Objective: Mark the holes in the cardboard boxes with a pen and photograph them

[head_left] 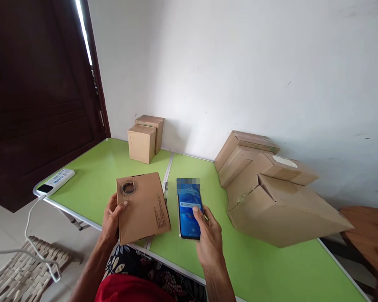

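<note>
My left hand grips the left edge of a flat brown cardboard box, thumb on its top face, holding it tilted over the near edge of the green table. A round ring mark sits near the box's upper left corner. My right hand holds a smartphone upright over the table, its blue screen lit and the thumb resting on the glass. The box and the phone are side by side, a small gap between them.
Two small cardboard boxes stand at the back by the white wall. Several larger boxes lean in a pile at the right. A white power bank with a cable lies on the table's left corner. A dark wooden door stands left, a brown table far right.
</note>
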Action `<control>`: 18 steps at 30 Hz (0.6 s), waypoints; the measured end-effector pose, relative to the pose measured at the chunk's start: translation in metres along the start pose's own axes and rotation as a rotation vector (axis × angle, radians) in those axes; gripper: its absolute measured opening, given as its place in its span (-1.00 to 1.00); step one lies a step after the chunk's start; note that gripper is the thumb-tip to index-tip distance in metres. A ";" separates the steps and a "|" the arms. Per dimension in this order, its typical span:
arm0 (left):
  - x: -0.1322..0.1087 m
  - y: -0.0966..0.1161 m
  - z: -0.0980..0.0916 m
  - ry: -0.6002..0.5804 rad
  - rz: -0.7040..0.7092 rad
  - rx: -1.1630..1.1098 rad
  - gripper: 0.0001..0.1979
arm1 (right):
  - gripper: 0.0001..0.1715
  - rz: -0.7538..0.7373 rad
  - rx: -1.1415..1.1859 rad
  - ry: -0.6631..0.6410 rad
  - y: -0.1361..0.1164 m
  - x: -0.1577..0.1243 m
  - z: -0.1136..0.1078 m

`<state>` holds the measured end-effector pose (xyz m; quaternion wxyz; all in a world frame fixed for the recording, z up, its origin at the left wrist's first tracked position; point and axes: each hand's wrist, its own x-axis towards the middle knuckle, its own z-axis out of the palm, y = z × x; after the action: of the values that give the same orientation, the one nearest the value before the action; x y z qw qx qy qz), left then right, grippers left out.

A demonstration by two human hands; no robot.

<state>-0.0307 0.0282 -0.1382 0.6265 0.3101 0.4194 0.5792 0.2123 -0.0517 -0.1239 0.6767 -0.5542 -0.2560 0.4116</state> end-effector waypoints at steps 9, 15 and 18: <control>0.001 -0.001 -0.010 0.034 -0.001 0.022 -0.28 | -0.36 -0.002 -0.459 0.127 0.050 0.086 -0.010; 0.001 -0.007 -0.007 0.011 -0.027 0.019 -0.27 | -0.63 0.003 -0.781 0.124 0.053 0.096 -0.009; -0.001 -0.010 -0.006 -0.018 -0.014 0.025 -0.31 | -0.64 0.003 -0.938 0.122 0.050 0.094 -0.007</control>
<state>-0.0319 0.0254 -0.1493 0.6303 0.3201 0.4232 0.5667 0.2539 0.0265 -0.1842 0.3665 -0.8236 -0.3731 0.2193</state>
